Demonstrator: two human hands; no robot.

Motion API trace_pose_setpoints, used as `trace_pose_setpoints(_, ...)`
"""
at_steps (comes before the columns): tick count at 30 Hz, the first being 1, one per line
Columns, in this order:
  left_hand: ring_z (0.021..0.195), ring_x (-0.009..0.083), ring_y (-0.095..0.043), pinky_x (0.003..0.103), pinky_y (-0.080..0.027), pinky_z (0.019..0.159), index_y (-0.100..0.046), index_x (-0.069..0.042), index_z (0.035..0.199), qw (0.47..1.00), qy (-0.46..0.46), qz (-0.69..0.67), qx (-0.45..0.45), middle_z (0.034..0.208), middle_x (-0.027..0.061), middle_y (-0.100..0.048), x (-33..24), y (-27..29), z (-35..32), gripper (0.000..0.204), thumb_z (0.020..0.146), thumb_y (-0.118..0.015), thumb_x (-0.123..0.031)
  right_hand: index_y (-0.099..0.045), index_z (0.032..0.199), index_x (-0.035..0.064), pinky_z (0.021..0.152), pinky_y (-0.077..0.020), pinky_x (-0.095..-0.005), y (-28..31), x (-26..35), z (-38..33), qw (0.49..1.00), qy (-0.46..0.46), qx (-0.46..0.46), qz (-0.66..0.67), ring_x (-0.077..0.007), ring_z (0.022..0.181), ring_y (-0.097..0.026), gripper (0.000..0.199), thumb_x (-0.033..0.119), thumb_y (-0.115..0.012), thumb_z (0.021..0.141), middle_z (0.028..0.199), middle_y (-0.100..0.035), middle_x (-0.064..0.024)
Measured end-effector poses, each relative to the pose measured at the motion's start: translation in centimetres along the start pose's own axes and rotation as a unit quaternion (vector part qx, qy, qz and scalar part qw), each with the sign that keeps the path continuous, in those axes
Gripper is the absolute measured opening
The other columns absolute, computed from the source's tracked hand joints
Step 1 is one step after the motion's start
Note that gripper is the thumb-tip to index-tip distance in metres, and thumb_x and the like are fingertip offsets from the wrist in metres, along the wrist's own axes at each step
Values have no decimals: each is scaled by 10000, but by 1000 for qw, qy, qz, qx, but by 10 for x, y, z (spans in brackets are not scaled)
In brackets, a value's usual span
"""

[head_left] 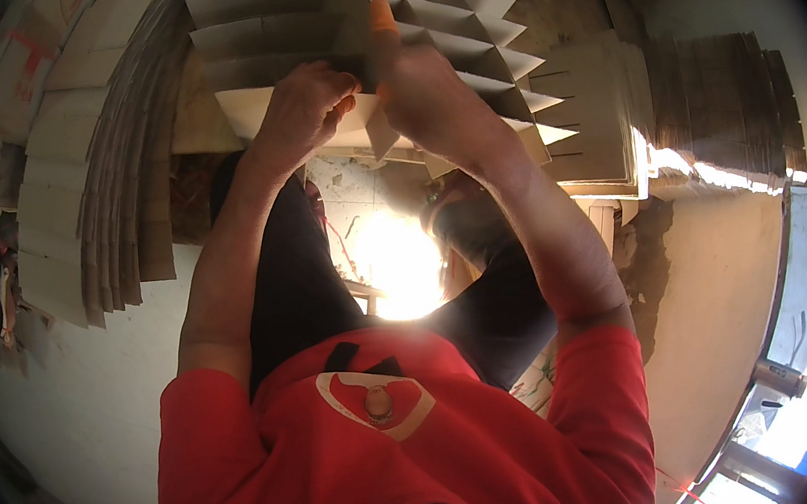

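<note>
My left hand [310, 107] curls nearly closed, my right hand [427, 98] stretches one finger; either's hold I cannot tell; the cardboard grid [448, 43] has its near edge by both; a skewed push could crease it.

The left forearm [226, 239] rises from the near left and slants far and to the right; the right forearm [559, 233] slants far and to the left, both bare below short red sleeves. The left hand [307, 108] bends at the wrist, its fingers curled toward the right, with orange at the fingertips [346, 105]. Just right of it, the right hand [424, 93] shows its back, one digit in an orange cover [382, 15] pointing far; its other fingers are mostly hidden. Whether either hand grips cannot be told. The dark-clad legs [289, 266] spread apart.
</note>
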State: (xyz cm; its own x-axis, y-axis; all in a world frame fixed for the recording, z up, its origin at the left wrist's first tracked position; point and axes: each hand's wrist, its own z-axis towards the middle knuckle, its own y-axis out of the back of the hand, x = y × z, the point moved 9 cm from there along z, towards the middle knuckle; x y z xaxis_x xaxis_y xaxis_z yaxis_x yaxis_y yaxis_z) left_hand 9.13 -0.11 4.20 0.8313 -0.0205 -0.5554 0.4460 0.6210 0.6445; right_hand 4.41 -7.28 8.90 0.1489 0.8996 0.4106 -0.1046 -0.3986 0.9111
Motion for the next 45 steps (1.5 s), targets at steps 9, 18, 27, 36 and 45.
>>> trace_pose_setpoints(9,788,301,-593,382,-489,664,-635,7,844,999,28,-18,9,823,127,-636,-2,1,-1,153,704,-693,26,-427,1071,-162,633,-517,-462,9,-5,-11,999,12,-35,18,-432,744,-623,378,-104,-508,706,747,-602,-287)
trace_pose_setpoints(18,803,310,-597,383,-490,671,-620,-4,852,999,28,0,17,828,127,-634,-7,2,-1,168,702,-695,8,-354,1215,-161,627,-514,-447,12,-3,-17,998,35,-35,38,-414,718,-623,519,-102,-488,716,750,-604,-274)
trace_pose_setpoints(27,723,331,-613,395,-485,614,-600,-7,851,999,42,7,30,783,149,-620,-8,-4,-2,142,733,-679,1,-298,1318,-77,456,-504,-386,-37,-30,-23,999,-10,9,38,-320,645,-642,519,-56,-408,811,768,-616,-220)
trace_pose_setpoints(36,689,327,-610,370,-479,599,-618,-11,871,998,56,2,34,780,157,-622,-9,-22,10,119,766,-667,-37,-423,1093,-147,649,-509,-455,-21,-42,-17,999,-21,20,36,-426,749,-615,390,-127,-470,707,769,-599,-288)
trace_pose_setpoints(45,628,132,-555,298,-427,585,-657,13,894,952,176,-116,220,691,100,-622,35,3,18,197,820,-645,-169,-224,1442,115,593,-473,-465,-21,-62,-72,997,-30,-50,41,-394,664,-617,675,12,-528,848,709,-610,-231)
